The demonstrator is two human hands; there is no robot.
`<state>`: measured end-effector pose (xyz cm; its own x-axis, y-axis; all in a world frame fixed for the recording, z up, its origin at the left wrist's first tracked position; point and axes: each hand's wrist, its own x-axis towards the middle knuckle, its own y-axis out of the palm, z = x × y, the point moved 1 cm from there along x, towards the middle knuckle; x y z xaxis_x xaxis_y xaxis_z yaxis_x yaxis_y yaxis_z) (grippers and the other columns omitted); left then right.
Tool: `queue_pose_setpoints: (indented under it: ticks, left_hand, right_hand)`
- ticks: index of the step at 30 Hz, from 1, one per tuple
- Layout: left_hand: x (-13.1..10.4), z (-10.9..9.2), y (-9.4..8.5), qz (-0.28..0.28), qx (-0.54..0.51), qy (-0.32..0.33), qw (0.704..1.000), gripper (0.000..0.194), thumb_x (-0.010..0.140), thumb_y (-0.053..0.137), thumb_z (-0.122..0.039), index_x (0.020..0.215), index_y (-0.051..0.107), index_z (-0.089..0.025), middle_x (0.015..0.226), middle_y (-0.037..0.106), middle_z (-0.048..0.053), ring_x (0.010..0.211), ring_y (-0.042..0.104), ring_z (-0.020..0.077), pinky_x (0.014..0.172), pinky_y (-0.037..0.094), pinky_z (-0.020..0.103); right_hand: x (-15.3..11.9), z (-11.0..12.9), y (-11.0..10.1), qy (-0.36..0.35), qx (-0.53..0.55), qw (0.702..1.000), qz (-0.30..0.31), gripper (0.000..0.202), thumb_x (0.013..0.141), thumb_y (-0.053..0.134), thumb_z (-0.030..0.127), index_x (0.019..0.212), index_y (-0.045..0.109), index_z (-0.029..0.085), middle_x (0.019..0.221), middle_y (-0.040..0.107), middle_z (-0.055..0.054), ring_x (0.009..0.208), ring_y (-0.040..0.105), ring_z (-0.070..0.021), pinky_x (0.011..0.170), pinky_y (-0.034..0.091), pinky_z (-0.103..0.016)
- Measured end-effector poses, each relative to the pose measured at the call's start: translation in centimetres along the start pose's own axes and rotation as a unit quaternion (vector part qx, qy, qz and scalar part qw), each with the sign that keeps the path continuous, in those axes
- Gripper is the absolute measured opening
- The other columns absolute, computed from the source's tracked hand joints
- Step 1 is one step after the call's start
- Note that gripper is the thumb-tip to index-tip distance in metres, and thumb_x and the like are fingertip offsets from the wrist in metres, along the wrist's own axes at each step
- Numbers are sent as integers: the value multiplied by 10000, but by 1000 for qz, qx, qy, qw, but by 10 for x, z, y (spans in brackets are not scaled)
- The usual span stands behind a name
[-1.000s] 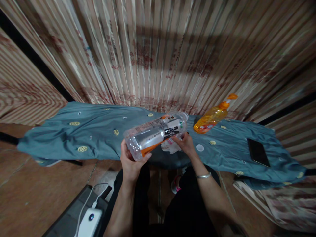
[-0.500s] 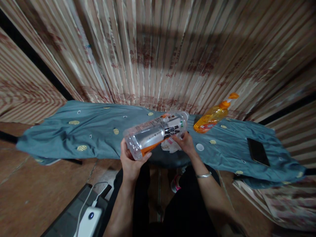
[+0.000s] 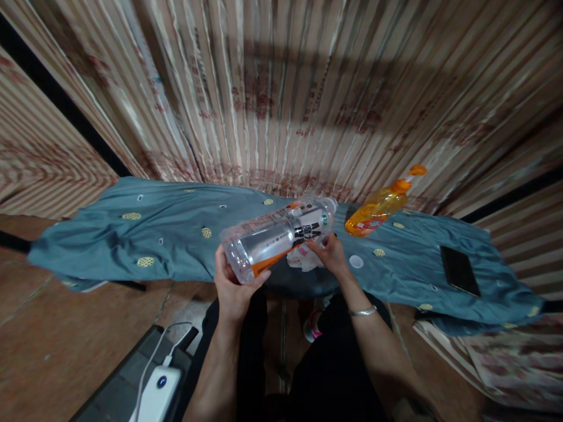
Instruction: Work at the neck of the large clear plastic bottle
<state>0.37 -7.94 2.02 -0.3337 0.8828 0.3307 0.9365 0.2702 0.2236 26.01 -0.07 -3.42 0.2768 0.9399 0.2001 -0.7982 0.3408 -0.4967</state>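
A large clear plastic bottle [image 3: 275,237] with an orange, black and white label lies tilted above the cloth, its neck toward the right. My left hand [image 3: 235,287] grips its base end at the lower left. Fingers of my right hand [image 3: 331,253] hold the bottle near its neck end, from below. Under the bottle, beside my right hand, is a crumpled white and pink wrapper or tissue [image 3: 303,259]. Just right of that hand lies a round white cap [image 3: 356,261]. An orange pump bottle [image 3: 376,210] stands behind it, partly filled with orange liquid.
A teal cloth [image 3: 176,234] with yellow patterns covers the long narrow surface. On its right part lies a dark phone [image 3: 460,269]. At the lower left, a white power bank [image 3: 157,390] with a cable rests on a dark surface. Striped curtains [image 3: 281,105] hang behind.
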Motion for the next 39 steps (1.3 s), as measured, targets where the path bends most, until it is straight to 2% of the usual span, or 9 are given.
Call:
queue_pose_setpoints:
  ticks: [5,12,19,27,33,39]
  left_hand:
    - [0,0,-1,-1,-7,0,1000,908,509,961,-397,1303,564,-205,1191,674,111,1036,704,275,890,585,384]
    - [1,5,-2,8,-8,14,1000,974,515,961,-433,1364,534,-219,1230,649,107,1099,679,294,936,561,405]
    - [1,3,-3,8,2,34,999,897,541,956,-391,1325,559,-208,1214,661,101,1085,684,276,912,567,372]
    - [1,4,-3,3,-15,6,1000,935,496,969,-381,1314,555,-197,1239,648,114,1111,676,289,949,553,394]
    - [2,4,-2,1,-27,6,1000,917,483,973,-322,1293,563,-194,1232,651,113,1114,672,280,967,540,389]
    - [3,4,-4,8,-17,6,1000,929,494,969,-372,1309,557,-199,1255,632,119,1147,654,296,989,526,413]
  right_hand:
    - [0,-1,0,-12,4,1000,9,570,664,740,636,977,642,170,906,763,-131,771,692,-269,715,552,-405]
    - [-1,0,-1,0,-6,1000,6,561,658,771,610,981,647,167,878,765,-104,760,696,-247,690,556,-369]
    - [-1,0,-1,-3,-1,1000,11,601,655,751,660,991,644,174,912,768,-110,783,693,-257,723,558,-398]
    - [-1,2,-2,0,-14,1000,3,496,651,784,554,943,642,179,862,757,-104,751,687,-260,685,547,-380]
    - [0,-1,-1,-3,-14,1000,2,465,650,781,541,912,627,189,837,752,-107,729,681,-269,670,547,-400]
    - [0,-1,-1,0,1,1000,8,481,648,774,546,932,635,184,854,756,-111,750,691,-278,684,559,-413]
